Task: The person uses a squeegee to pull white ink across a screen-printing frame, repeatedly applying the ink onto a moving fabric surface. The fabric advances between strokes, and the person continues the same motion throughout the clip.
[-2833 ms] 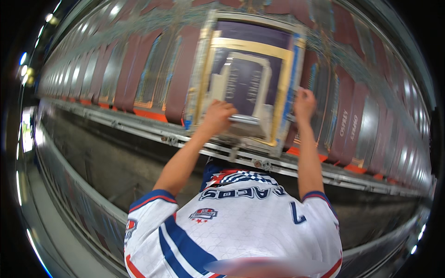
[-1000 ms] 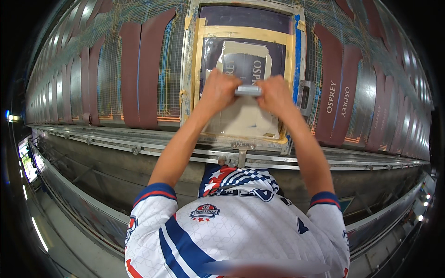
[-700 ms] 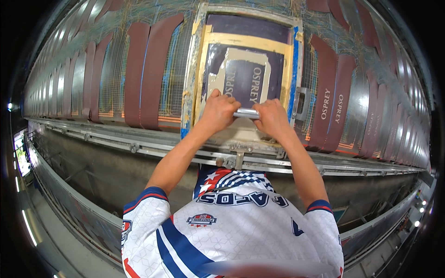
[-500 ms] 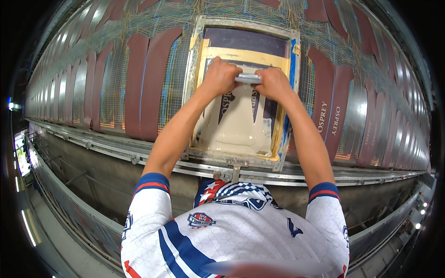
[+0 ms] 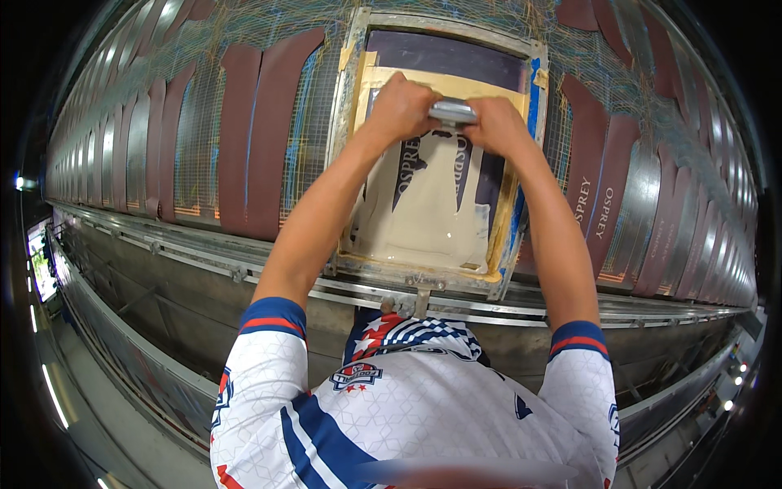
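Both my hands grip a squeegee (image 5: 453, 111) with a silvery metal handle, near the far part of a printing screen. My left hand (image 5: 401, 107) is closed round its left end and my right hand (image 5: 498, 125) round its right end. Beneath it, the screen's worn frame (image 5: 339, 122) is edged inside with yellowish tape and has blue tape on the right. Thick cream-coloured ink (image 5: 432, 232) covers much of the near mesh, with dark purple patches and lettering showing through. The squeegee's blade is mostly hidden by the handle and my hands.
Maroon cut pieces (image 5: 241, 147) lie in rows along the long table on both sides; some at right (image 5: 621, 175) carry pale lettering. Coloured guide lines cross the table. A metal rail (image 5: 155, 242) runs along its near edge, with a clamp (image 5: 423, 300) at the screen's near side.
The view has shifted a little, so the screen sits higher and further right. Both hands stay closed on the squeegee, which appears slightly closer to the screen's far edge.
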`<state>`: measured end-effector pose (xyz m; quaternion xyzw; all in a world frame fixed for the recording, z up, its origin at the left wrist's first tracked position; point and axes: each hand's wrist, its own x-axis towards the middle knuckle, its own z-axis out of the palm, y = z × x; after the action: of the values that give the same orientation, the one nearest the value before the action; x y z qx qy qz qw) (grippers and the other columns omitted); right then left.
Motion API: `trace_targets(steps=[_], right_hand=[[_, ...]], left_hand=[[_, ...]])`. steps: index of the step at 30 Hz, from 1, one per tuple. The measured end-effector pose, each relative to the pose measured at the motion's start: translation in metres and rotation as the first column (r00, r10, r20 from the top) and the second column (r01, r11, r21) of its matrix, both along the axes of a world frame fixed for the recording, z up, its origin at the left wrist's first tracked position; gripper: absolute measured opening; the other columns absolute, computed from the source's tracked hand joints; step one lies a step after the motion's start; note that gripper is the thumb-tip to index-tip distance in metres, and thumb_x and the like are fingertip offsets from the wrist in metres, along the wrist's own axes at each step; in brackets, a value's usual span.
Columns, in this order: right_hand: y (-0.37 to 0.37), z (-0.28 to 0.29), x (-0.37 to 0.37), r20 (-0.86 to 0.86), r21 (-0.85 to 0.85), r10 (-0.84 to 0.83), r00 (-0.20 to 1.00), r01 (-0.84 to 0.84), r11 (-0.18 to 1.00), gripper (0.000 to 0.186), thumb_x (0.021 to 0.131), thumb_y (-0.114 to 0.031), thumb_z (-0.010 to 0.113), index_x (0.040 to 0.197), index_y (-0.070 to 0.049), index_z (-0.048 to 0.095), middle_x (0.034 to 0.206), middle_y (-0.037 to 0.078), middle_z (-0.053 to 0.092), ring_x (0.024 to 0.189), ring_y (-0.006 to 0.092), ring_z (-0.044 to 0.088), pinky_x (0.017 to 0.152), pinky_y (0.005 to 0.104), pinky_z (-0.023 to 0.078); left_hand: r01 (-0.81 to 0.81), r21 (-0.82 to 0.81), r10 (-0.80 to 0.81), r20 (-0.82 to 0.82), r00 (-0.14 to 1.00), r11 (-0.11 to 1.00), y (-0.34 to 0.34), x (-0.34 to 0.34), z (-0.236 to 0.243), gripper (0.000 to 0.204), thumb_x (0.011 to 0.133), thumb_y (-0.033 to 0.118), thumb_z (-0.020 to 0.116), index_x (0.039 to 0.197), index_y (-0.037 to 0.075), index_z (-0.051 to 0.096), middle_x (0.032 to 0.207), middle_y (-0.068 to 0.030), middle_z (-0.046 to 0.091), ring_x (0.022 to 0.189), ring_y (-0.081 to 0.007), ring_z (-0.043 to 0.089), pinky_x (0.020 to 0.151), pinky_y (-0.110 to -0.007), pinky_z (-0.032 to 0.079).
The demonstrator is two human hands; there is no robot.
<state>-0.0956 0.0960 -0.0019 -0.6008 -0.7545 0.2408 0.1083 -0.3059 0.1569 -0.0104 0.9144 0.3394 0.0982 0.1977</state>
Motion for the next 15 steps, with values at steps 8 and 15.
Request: trace_targets(steps=[8,15], right_hand=[[-0.176,0.014,-0.059,0.014,-0.044,0.04,0.999,-0.04,0.998,0.028,0.072,-0.018,0.079,0.096,-0.006,0.071,0.087,0.015,0.071,0.091,0.0341,0.066,0.086,0.0422,0.049],[-0.157,0.036,0.0,-0.132,0.266,-0.481,0.867,0.499,0.825,0.053,0.084,-0.04,0.077,0.121,-0.003,0.067,0.106,0.019,0.07,0.105,0.0371,0.063,0.096,0.0456,0.047]], left_hand=[[-0.026,0.003,0.026,0.026,0.999,1.0,-0.181,-0.061,0.01,0.03,0.062,0.019,0.086,0.088,0.015,0.071,0.082,-0.0023,0.067,0.08,-0.0243,0.064,0.08,-0.04,0.041],[-0.058,0.059,0.052,0.098,0.994,0.997,-0.197,-0.064,0.018,0.035,0.059,0.017,0.084,0.091,0.014,0.071,0.092,-0.0001,0.065,0.091,-0.0221,0.06,0.083,-0.039,0.041]])
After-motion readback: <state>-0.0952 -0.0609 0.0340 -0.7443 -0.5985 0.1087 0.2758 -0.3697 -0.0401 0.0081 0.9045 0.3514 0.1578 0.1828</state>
